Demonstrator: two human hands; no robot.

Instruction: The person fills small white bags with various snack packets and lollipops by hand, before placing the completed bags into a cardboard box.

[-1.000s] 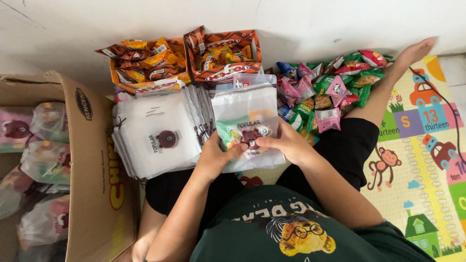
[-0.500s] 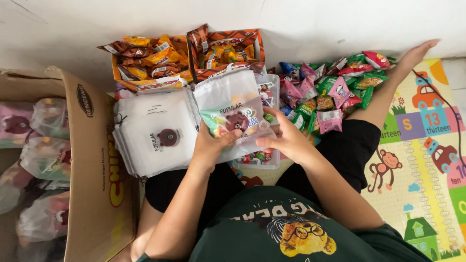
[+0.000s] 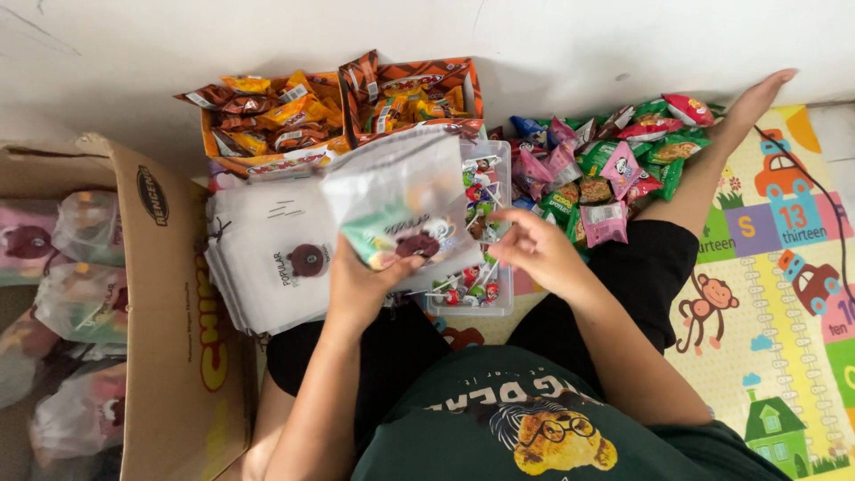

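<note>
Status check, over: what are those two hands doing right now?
Left hand grips filled white pouch. Right hand open above clear lollipop tub. Nothing blocking.

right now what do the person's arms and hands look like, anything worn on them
Both arms are bare from above the elbow down to the fingers. The left hand and right hand carry no gloves, and no rings, watch or bracelet show in this view. The only clothing near them is a dark green T-shirt with a cartoon bear print, plus black trousers.

Left hand (image 3: 361,287) clenched, raised; right hand (image 3: 533,248) loosely open, fingers curled
</note>
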